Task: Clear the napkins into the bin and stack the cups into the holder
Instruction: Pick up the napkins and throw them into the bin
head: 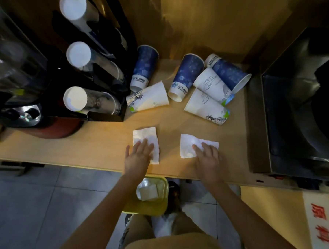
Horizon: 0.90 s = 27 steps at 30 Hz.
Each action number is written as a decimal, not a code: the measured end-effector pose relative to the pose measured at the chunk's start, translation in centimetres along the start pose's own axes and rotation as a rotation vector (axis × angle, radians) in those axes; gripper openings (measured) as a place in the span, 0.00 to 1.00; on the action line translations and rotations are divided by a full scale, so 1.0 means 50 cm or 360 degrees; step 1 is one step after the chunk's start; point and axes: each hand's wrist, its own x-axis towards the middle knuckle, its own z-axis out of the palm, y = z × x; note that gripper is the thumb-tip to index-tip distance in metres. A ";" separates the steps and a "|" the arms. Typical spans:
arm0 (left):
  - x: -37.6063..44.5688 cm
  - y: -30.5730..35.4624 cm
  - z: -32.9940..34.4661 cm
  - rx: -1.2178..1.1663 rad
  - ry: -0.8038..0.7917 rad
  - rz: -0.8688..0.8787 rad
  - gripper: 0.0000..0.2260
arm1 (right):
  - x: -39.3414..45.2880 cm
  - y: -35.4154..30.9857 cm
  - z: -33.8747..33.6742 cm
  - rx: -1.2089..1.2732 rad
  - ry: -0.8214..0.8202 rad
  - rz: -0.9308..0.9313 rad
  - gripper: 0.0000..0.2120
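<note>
Two white napkins lie flat on the wooden counter (pixel 96 147). My left hand (pixel 137 158) rests with spread fingers on the left napkin (pixel 147 136). My right hand (pixel 208 158) lies with fingers spread on the right napkin (pixel 187 146). Neither hand grips anything. Behind them several paper cups lie tipped over: blue ones (pixel 144 68) (pixel 187 75) (pixel 229 73) and white printed ones (pixel 149 99) (pixel 206 107) (pixel 212 83). A black cup holder (pixel 104 74) at the left carries three stacks of cups. A yellow bin (pixel 160 204) stands on the floor below the counter edge, with napkins inside.
A dark machine (pixel 299 102) fills the counter's right end. A drink dispenser with a red base (pixel 51 128) stands at the far left. A wooden wall backs the counter. Grey floor tiles (pixel 40 207) and my legs show below.
</note>
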 end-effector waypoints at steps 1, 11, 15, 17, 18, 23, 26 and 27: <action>-0.011 0.000 0.000 0.0032 0.0031 -0.0015 0.19 | 0.000 -0.005 0.002 0.0035 0.0075 0.0008 0.16; -0.125 -0.028 -0.020 -0.0491 -0.0103 -0.0481 0.13 | -0.032 -0.085 -0.003 0.0681 -0.0105 -0.0021 0.15; -0.205 -0.059 0.002 -0.0623 -0.0180 -0.0594 0.13 | -0.104 -0.155 -0.017 0.1289 -0.0372 -0.0064 0.14; -0.249 -0.081 0.024 -0.0693 -0.0151 -0.0653 0.13 | -0.141 -0.175 -0.008 0.1393 -0.0406 -0.0086 0.17; -0.269 -0.093 0.038 -0.0709 -0.0135 -0.0667 0.13 | -0.155 -0.181 0.005 0.1396 -0.0405 -0.0101 0.18; -0.340 -0.140 0.132 -0.0985 -0.0198 -0.0762 0.10 | -0.202 -0.198 0.128 0.1409 -0.0393 -0.0051 0.05; -0.347 -0.163 0.206 -0.1157 -0.0275 -0.0861 0.09 | -0.188 -0.200 0.230 0.1407 -0.0426 0.0054 0.21; -0.343 -0.172 0.232 -0.1194 -0.0289 -0.0869 0.10 | -0.178 -0.203 0.263 0.1407 -0.0426 0.0075 0.19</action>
